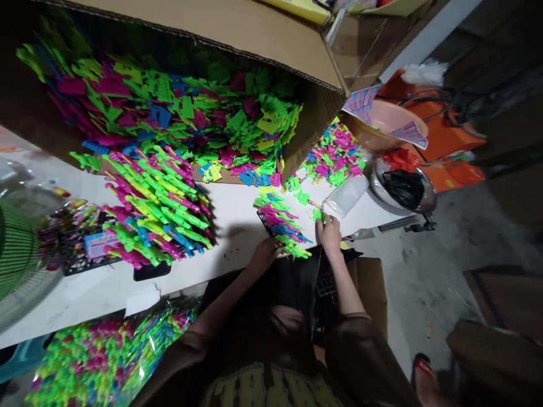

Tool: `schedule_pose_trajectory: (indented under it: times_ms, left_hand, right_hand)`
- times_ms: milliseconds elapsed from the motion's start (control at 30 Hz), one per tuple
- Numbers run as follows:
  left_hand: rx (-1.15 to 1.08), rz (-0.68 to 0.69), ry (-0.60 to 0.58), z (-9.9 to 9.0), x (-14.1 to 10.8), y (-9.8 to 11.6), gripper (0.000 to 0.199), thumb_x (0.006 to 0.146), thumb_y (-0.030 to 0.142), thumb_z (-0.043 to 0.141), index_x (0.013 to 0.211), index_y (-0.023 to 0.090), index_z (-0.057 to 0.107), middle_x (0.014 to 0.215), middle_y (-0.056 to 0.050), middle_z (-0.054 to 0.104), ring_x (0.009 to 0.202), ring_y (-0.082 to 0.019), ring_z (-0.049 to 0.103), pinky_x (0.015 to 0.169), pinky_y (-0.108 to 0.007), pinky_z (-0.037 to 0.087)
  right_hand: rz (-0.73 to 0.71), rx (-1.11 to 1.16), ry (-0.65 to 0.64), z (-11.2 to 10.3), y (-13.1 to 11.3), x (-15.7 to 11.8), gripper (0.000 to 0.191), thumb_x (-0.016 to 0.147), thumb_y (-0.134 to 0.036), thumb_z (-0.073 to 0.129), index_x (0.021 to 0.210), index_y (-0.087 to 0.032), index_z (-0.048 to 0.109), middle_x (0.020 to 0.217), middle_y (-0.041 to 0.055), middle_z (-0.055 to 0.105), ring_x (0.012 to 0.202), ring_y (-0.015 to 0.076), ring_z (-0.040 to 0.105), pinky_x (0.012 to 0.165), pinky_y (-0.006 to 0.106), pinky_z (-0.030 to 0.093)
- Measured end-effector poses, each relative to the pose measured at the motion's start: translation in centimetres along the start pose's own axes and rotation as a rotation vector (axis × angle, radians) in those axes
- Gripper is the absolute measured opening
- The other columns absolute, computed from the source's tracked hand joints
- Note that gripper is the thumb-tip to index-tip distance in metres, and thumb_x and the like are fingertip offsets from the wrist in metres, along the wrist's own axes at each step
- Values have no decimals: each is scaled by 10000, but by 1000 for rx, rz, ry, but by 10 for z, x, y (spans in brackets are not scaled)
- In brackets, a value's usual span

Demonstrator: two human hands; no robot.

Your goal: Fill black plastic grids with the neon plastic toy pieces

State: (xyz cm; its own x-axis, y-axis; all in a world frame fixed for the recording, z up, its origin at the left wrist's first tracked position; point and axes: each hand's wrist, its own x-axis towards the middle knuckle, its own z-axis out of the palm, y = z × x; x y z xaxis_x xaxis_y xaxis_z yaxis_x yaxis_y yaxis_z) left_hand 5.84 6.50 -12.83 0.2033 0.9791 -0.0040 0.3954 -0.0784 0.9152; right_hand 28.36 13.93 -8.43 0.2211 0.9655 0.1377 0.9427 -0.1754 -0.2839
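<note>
My left hand [267,252] is at the table's front edge, against the near left side of a small stack of pink, green, yellow and blue plastic pieces [282,223] in a black tray. Its fingers are partly hidden by the tray and pieces. My right hand [330,233] is closed at the fingertips around a small green piece [317,215], right of the stack. A larger stack of similar long pieces [161,203] stands to the left. Behind lies an open cardboard box [254,34] full of flat colourful pieces [190,113].
A loose pile of small parts [337,152] lies at the back right, beside a translucent container [348,195], a metal bowl [428,195] and a peach basin [369,133]. At left are a green basket [17,246] and a black tray [72,257]. Filled plastic bags [97,356] sit below the table.
</note>
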Motion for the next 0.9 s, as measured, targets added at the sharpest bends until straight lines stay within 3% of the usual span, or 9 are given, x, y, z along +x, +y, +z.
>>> schedule_pose_trajectory:
  times_ms: [167, 400, 500, 567, 733, 900]
  left_hand:
    - [-40, 51, -30, 15, 15, 9, 311, 807, 98, 583, 1098, 196, 635, 938, -45, 713, 915, -191, 659, 824, -284, 521]
    - [-12, -11, 7, 18, 22, 13, 203, 840, 115, 570, 1018, 179, 644, 979, -69, 702, 871, -183, 671, 742, -254, 508]
    - [16, -49, 41, 19, 22, 17, 106, 856, 173, 584, 944, 189, 642, 915, -61, 698, 843, -185, 670, 749, -260, 498]
    - [40, -74, 65, 16, 20, 18, 65, 855, 198, 595, 902, 194, 639, 849, -55, 691, 831, -196, 667, 756, -274, 495]
    - [68, -85, 83, -14, 5, 5, 73, 770, 140, 653, 820, 193, 659, 819, -56, 708, 875, -227, 667, 835, -332, 494]
    - [38, -93, 102, -65, -19, -16, 204, 708, 69, 602, 831, 198, 699, 911, -37, 747, 860, -209, 674, 787, -313, 524]
  right_hand:
    - [-10, -91, -53, 2, 3, 1, 369, 908, -346, 461, 1212, -176, 586, 1140, 154, 591, 1084, 288, 518, 784, 364, 477]
    - [-32, -185, -105, -7, -10, -4, 298, 893, -370, 514, 1085, -158, 597, 1089, 147, 587, 999, 258, 527, 704, 303, 432]
    - [-16, -253, -145, -15, -18, -8, 257, 929, -312, 450, 1072, -160, 601, 1027, 127, 597, 946, 236, 554, 674, 284, 425]
    - [-17, -282, -164, -21, -19, -8, 278, 942, -223, 391, 1124, -172, 595, 1087, 132, 588, 969, 231, 569, 650, 276, 433]
    - [-168, -305, -235, -25, -6, -3, 501, 861, -52, 402, 1306, -247, 524, 1302, 126, 511, 1103, 239, 556, 643, 267, 489]
    - [-343, -149, -236, -19, 3, 0, 296, 894, -202, 448, 1115, -224, 645, 1252, 122, 574, 1088, 259, 583, 672, 311, 533]
